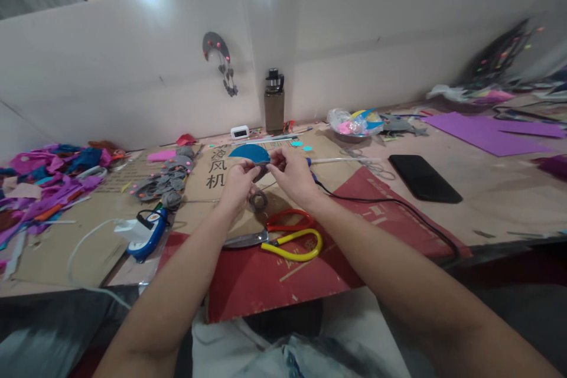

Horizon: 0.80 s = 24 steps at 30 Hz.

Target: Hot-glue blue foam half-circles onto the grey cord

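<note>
Clock dial centred on your hands, twelve pointing away from you. Your left hand (238,183) and right hand (293,174) meet over the cardboard-covered bench (447,218), thumbs and forefingers pinched narrow on a small dark piece (262,172) held between them. (Its outline is mostly hidden by your fingers.) Blue disc (249,152): just beyond, at eleven o'clock, near edge partly covered by your fingers; contact cannot be told. Dark grey ring (258,201): just below your left fingers, six o'clock; unclear whether it is joined to the piece. Scissors (268,246): between five and six, handles red and yellow, blades toward nine. Phone (423,178): three o'clock, dark screen upward. Grey felt pieces (165,182) with pink dots: nine. Bottle (274,109): upright, twelve, by the wall.
</note>
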Each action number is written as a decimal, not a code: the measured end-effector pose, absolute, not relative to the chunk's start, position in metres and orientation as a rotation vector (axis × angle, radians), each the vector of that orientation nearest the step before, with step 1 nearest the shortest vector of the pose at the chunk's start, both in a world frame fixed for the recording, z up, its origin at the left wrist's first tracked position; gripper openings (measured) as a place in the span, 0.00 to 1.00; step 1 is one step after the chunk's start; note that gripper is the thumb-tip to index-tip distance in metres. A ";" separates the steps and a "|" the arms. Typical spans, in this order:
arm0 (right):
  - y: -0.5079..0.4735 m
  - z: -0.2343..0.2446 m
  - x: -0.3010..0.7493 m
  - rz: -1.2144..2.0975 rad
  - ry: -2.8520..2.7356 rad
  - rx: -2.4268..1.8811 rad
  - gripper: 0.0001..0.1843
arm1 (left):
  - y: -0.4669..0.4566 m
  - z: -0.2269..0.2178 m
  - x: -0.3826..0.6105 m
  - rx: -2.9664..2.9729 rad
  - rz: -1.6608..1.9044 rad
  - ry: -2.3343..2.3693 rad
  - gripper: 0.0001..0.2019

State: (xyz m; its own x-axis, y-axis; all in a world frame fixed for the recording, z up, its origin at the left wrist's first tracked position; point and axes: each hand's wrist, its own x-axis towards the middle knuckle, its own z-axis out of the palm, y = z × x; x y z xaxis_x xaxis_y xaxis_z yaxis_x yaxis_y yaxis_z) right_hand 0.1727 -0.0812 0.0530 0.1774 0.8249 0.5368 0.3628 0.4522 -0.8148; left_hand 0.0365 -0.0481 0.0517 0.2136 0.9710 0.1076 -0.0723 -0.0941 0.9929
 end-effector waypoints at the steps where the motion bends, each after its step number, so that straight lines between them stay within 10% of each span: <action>1: -0.081 0.053 0.174 0.443 -1.415 -1.140 0.07 | -0.048 0.052 0.037 1.325 1.141 0.927 0.09; 24: -0.081 0.055 0.177 0.532 -1.390 -1.093 0.05 | -0.052 0.059 0.038 1.102 1.237 0.770 0.06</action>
